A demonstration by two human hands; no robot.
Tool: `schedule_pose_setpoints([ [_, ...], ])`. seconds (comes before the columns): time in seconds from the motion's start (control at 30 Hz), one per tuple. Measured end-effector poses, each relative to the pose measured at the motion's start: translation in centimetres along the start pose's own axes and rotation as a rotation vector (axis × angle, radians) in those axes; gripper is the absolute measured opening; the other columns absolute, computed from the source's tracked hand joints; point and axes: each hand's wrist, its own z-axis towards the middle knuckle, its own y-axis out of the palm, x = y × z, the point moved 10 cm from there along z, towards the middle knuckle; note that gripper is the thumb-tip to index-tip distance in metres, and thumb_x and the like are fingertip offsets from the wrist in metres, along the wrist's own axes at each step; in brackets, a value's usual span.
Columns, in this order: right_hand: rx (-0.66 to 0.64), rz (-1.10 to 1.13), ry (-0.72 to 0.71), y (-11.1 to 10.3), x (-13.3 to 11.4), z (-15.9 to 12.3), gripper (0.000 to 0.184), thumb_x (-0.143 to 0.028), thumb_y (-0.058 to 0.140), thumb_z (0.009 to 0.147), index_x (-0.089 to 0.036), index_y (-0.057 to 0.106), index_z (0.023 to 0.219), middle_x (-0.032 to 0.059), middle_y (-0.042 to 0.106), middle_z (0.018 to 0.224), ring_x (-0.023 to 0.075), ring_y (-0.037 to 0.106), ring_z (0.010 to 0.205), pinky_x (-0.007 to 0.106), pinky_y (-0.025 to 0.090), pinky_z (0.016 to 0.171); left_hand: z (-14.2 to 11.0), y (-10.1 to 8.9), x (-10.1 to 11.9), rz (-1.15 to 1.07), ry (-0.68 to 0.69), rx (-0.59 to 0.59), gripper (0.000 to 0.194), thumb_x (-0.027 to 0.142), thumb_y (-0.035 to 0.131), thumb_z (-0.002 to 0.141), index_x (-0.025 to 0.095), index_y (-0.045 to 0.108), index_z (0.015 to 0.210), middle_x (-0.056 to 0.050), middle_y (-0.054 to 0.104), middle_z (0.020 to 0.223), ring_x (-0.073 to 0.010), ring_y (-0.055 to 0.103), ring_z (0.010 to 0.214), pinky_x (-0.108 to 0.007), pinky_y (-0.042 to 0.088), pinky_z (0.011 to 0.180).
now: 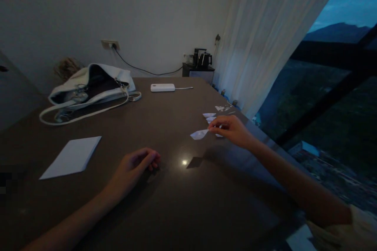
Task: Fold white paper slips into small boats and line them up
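My right hand [231,130] pinches the tip of a small folded piece of white paper [199,135] between thumb and fingertips. The paper hangs above the dark tabletop [165,204], its shadow falling below it. Just beyond the fingers lie several similar folded papers [209,115], partly covered by the hand. My left hand [140,162] is loosely closed at the left of centre, close to the table surface, and nothing shows in its fingers. To its left rests a stack of white paper sheets [72,157].
A white handbag [114,74] gapes at the back left. A white power bank [163,87] with a short cable lies at the back. Paper scraps [223,108] are near the right edge, by the curtain [259,27] and window. A black kettle [205,60] stands beyond the table.
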Motion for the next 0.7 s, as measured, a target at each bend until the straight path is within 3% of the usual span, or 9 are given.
schedule_pose_setpoints([
  [0.13,0.128,0.006,0.102,-4.4,4.9,-3.1,0.018,-0.036,0.067,0.076,-0.018,0.070,0.077,0.0029,0.066,0.073,0.0145,0.059,0.064,0.025,0.044,0.057,0.0,0.2,0.1,0.050,0.019,-0.018,0.034,0.046,0.049,0.085,0.018,0.066,0.081,-0.003,0.065,0.069,-0.0164,0.059,0.066,-0.024,0.047,0.061],
  [0.2,0.118,0.034,0.204,-5.2,7.7,-4.9,0.023,-0.041,0.066,0.075,-0.017,0.068,0.079,0.0003,0.062,0.060,0.0129,0.054,0.052,0.024,0.041,0.049,0.1,0.3,0.2,0.056,0.022,-0.015,0.034,0.047,0.049,0.084,0.018,0.066,0.080,-0.003,0.064,0.068,-0.0165,0.058,0.064,-0.024,0.047,0.060],
  [0.27,0.150,0.039,0.250,-5.9,9.4,-6.4,0.027,-0.043,0.066,0.075,-0.017,0.068,0.079,0.0006,0.062,0.060,0.0135,0.055,0.052,0.024,0.041,0.048,0.2,0.3,0.0,0.067,0.016,-0.014,0.035,0.048,0.050,0.083,0.018,0.066,0.079,-0.003,0.064,0.068,-0.0167,0.058,0.064,-0.024,0.047,0.059],
  [0.4,0.165,-0.008,0.241,-6.1,10.5,-7.3,0.028,-0.044,0.066,0.074,-0.017,0.068,0.077,0.0009,0.062,0.062,0.0136,0.056,0.054,0.025,0.043,0.052,0.3,0.2,-0.6,0.100,-0.010,-0.015,0.036,0.051,0.050,0.082,0.019,0.067,0.081,-0.003,0.066,0.070,-0.0174,0.059,0.066,-0.025,0.047,0.061],
  [0.7,0.149,-0.083,0.187,-5.6,10.4,-6.7,0.023,-0.038,0.064,0.077,-0.016,0.071,0.078,0.0022,0.066,0.070,0.0149,0.058,0.064,0.026,0.045,0.063,0.6,0.0,-1.6,0.100,-0.035,0.000,0.036,0.055,0.053,0.079,0.023,0.069,0.078,-0.003,0.067,0.068,-0.0190,0.060,0.066,-0.025,0.049,0.061],
])
